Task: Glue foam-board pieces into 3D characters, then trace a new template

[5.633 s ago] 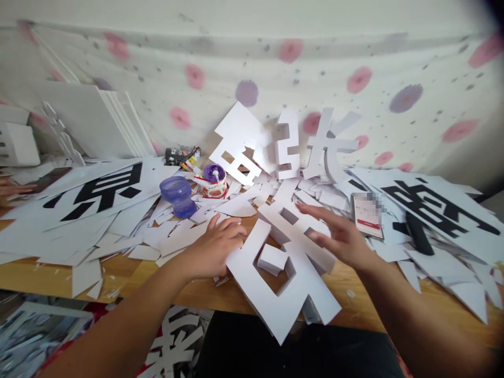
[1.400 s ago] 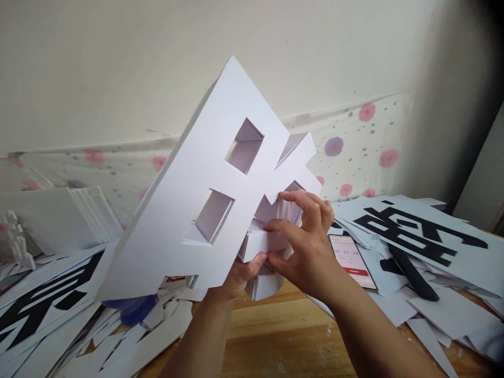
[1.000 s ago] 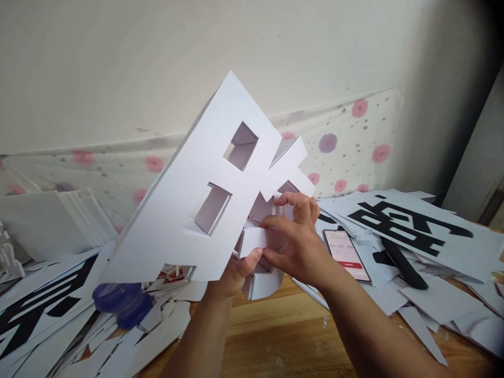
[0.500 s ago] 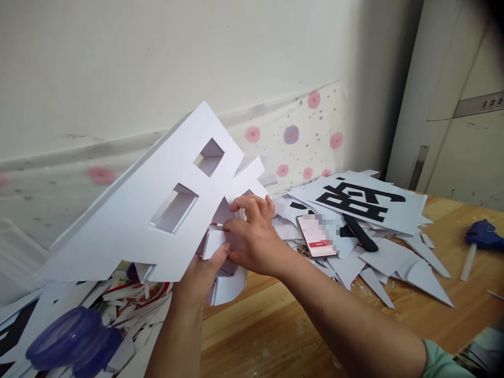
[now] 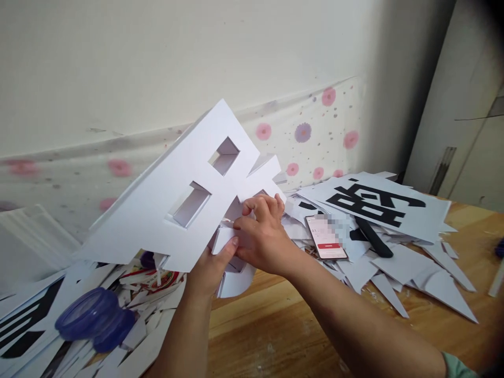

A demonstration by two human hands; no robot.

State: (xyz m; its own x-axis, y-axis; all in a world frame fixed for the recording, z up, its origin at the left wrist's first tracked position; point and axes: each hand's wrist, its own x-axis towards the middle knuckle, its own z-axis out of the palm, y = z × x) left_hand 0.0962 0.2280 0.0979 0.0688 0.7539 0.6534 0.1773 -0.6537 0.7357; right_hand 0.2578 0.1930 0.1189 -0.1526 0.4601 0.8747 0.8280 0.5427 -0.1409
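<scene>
A large white foam-board character (image 5: pixel 189 173) with cut-out windows and side walls is held up, tilted, above the table. My left hand (image 5: pixel 216 262) is closed around its lower edge, thumb in front and the other fingers hidden behind. My right hand (image 5: pixel 263 231) is closed with its fingertips at a small white strip (image 5: pixel 224 239) beside an opening in the character; the thumb and the exact grip are partly hidden. Both hands are close together, near the character's lower right.
A phone (image 5: pixel 326 239), a black-handled tool (image 5: pixel 372 236) and a printed sheet (image 5: pixel 425 220) lie on paper scraps to the right. A blue tape dispenser-like object (image 5: pixel 86 315) sits among scraps at left. A floral sheet (image 5: pixel 275 126) covers the lower wall behind the wooden table (image 5: pixel 268 325).
The view has turned slightly left, so everything appears shifted right, and the blue glue gun is almost out of frame. Both hands keep nearly the same pose on the character.
</scene>
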